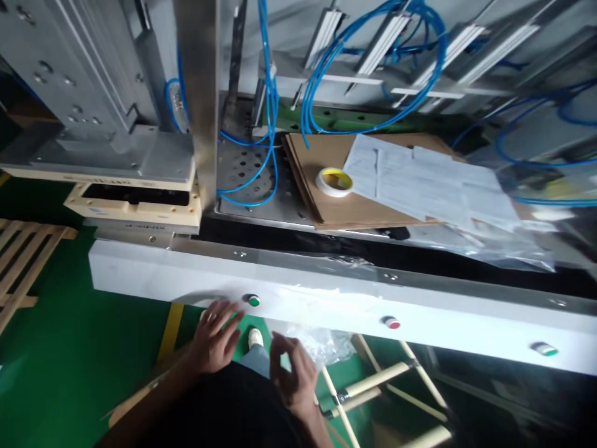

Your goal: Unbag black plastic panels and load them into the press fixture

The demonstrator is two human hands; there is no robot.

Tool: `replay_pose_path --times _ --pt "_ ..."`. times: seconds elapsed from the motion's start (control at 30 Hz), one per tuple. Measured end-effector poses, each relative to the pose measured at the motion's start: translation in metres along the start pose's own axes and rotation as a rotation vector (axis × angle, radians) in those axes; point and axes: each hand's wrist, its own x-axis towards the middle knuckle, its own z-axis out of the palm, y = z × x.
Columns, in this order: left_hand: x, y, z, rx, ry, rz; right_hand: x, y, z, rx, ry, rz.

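Observation:
My left hand (216, 339) is just below the edge of the white machine panel, near a green button (254, 300). Its fingers are spread and hold nothing visible. To its right, my right hand (295, 371) hovers in front of my body, slightly blurred. The thumb and index finger curl into a ring with the tips close together, and nothing shows between them. Clear plastic film (321, 345) hangs under the panel just beyond this hand. Farther right on the white panel (163, 277) sit a red button (393, 324) and another green button (545, 350).
Behind the panel, brown cardboard sheets (308, 168) carry a tape roll (334, 182) and white papers (420, 174). Blue air hoses (308, 112) loop above them. A cream-coloured mould block (133, 205) stands at left. A wooden pallet (28, 255) and a cream tube frame (377, 379) occupy the green floor.

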Motion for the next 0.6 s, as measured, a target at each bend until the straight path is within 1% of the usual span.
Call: replay_pose_path --times 0.07,0.17,0.2,0.27,0.37,0.43,0.5,0.53,0.6 --pt "0.005 0.016 0.011 0.035 -0.035 0.009 -0.012 0.034 -0.028 -0.199 0.152 0.102" --pt "0.001 0.032 0.023 0.151 -0.004 -0.036 -0.032 0.099 -0.078 -0.493 0.356 0.288" --pt "-0.003 0.036 0.027 0.19 0.039 -0.041 -0.039 0.124 -0.099 -0.556 0.406 0.347" --pt "-0.012 0.043 0.037 0.235 0.074 -0.038 -0.051 0.175 -0.145 -0.638 0.493 0.453" --pt "-0.024 0.056 0.053 0.255 0.135 -0.089 -0.065 0.252 -0.218 -0.706 0.633 0.601" --pt "-0.028 0.066 0.061 0.261 0.176 -0.137 -0.069 0.299 -0.26 -0.712 0.705 0.664" --pt "-0.027 0.077 0.068 0.261 0.219 -0.189 -0.07 0.339 -0.289 -0.682 0.724 0.677" --pt "-0.026 0.081 0.07 0.258 0.24 -0.215 -0.069 0.355 -0.299 -0.662 0.724 0.67" --pt "-0.021 0.09 0.074 0.248 0.276 -0.27 -0.07 0.378 -0.307 -0.627 0.73 0.651"
